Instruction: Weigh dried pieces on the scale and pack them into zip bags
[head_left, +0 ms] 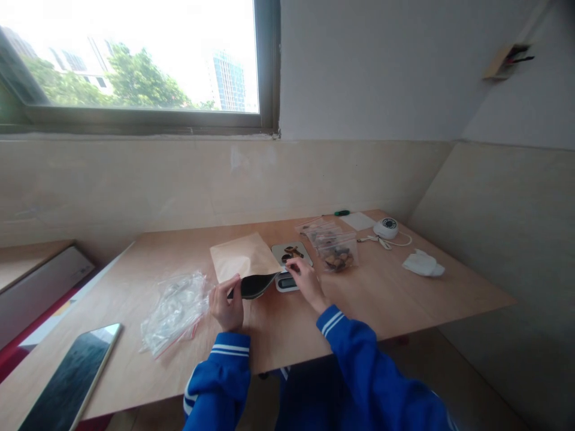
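Note:
A brown kraft paper pouch [245, 254] lies tilted over the table, its mouth toward me and gaping to show a dark inside. My left hand [227, 304] pinches the left corner of that mouth. At the opposite corner, my right hand [308, 281] is closed with thumb and fingertips on the pouch's edge. Just behind the right hand sits a small white digital scale [287, 282]; the hand and pouch cover part of it. Several brown dried pieces [294, 251] rest on the scale's plate.
Clear zip bags [339, 257] with brown pieces stand right of the scale. Empty plastic bags [175, 311] lie at left, near a phone [72, 377]. A white dome camera [385, 228] with cable, a crumpled tissue [423, 263] and a green-handled tool [342, 213] are at right.

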A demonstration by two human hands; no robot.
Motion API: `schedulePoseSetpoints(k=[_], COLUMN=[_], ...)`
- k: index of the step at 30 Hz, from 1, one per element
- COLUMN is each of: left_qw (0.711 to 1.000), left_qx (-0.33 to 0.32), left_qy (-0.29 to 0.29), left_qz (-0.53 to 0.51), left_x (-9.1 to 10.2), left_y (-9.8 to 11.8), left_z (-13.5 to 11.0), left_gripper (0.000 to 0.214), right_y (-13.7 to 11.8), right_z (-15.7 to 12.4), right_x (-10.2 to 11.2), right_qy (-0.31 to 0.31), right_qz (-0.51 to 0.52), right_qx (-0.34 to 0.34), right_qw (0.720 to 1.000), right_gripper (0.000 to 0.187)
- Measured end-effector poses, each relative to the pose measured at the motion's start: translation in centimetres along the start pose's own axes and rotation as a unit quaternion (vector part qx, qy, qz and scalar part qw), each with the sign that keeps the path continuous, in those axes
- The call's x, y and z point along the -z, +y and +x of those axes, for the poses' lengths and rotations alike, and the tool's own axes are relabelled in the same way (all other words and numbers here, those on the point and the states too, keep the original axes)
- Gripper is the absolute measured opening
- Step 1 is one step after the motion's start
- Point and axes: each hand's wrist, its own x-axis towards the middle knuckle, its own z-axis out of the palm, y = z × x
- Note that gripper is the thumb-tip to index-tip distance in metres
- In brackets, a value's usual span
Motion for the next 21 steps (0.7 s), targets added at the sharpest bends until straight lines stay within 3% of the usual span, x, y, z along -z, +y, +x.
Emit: schedulePoseSetpoints(k=[4, 6, 15, 21], left_qw=[1.000, 1.000, 1.000, 1.000], left_qx=[-0.002, -0.007, -0.003, 0.000], left_qy=[0.000, 0.001, 0.001, -0.001], left_qz=[-0.002, -0.001, -0.005, -0.011], left_x=[0.1, 0.2, 0.2, 0.1], left_y=[0.0, 0.0, 0.3, 0.3], left_z=[0.1, 0.1, 0.3, 0.2], left_gripper=[0.004, 0.004, 0.003, 0.003], right_y=[0.7, 0.7, 2.2, 4.2], right_z=[1.4, 1.3, -1.7, -2.1], right_x=[-1.4, -1.6, 0.0, -0.3], right_qy=[-0.102, -0.124, -0.051, -0.068], right_qz=[-0.054, -0.070, -0.077, -0.098], right_qx=[0.062, 0.071, 0.056, 0.072], right_qw=[0.991, 0.987, 0.994, 0.990], right_gripper=[0.022, 0.025, 0.032, 0.036])
